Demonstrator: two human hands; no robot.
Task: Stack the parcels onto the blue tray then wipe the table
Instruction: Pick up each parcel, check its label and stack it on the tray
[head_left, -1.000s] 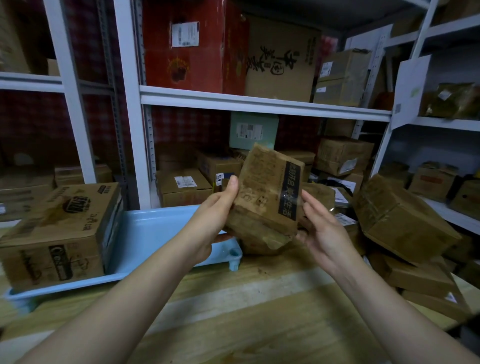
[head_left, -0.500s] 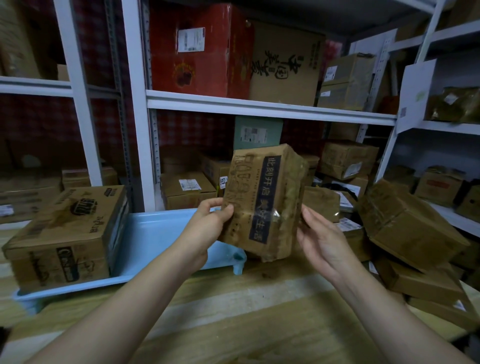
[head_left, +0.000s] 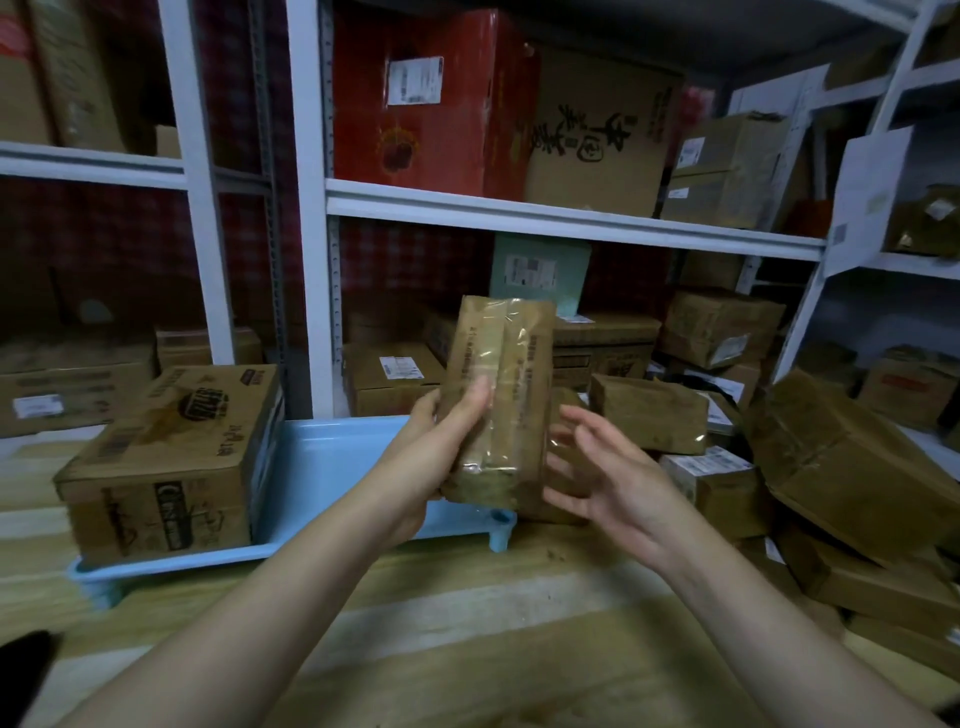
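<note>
Left hand (head_left: 441, 441) gripping a parcel (head_left: 498, 395), held upright above the right end of the blue tray (head_left: 332, 467).
Right hand (head_left: 608, 478) is held open just beside it. With a one-handed grip on glossy tape, the parcel could slip and be dropped short of the blue tray.

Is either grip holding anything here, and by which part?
The left grip holds the brown tape-wrapped cardboard parcel upright by its lower left edge; the right grip is open beside it, holding nothing.

Brown cardboard parcel (head_left: 498, 395) with glossy clear tape; smooth blue plastic tray (head_left: 332, 467); matt wooden table (head_left: 467, 649).
</note>
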